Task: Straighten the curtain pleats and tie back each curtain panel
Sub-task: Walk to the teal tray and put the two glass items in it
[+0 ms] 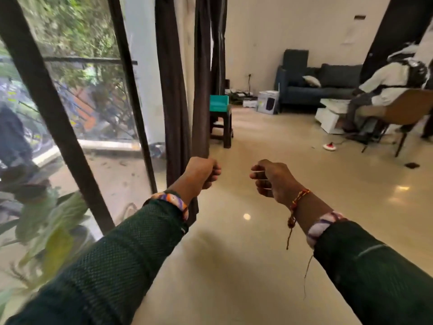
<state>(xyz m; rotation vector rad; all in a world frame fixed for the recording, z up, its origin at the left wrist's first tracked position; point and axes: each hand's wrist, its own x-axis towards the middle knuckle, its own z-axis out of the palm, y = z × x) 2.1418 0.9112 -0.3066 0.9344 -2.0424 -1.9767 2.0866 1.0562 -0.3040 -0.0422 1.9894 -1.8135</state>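
The left hand (202, 171) is curled tight around the gathered dark brown curtain (201, 90) hanging beside the glass door (77, 95). The right hand (271, 178), apart from the curtain, is fisted with a thin white string (260, 171) across its fingers

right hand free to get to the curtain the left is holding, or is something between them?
Probably yes. The right hand hangs beside the left hand, which grips the brown curtain, with only bare floor showing between them. Thin pale strands cross its curled fingers, perhaps a cord; too fine to tell.
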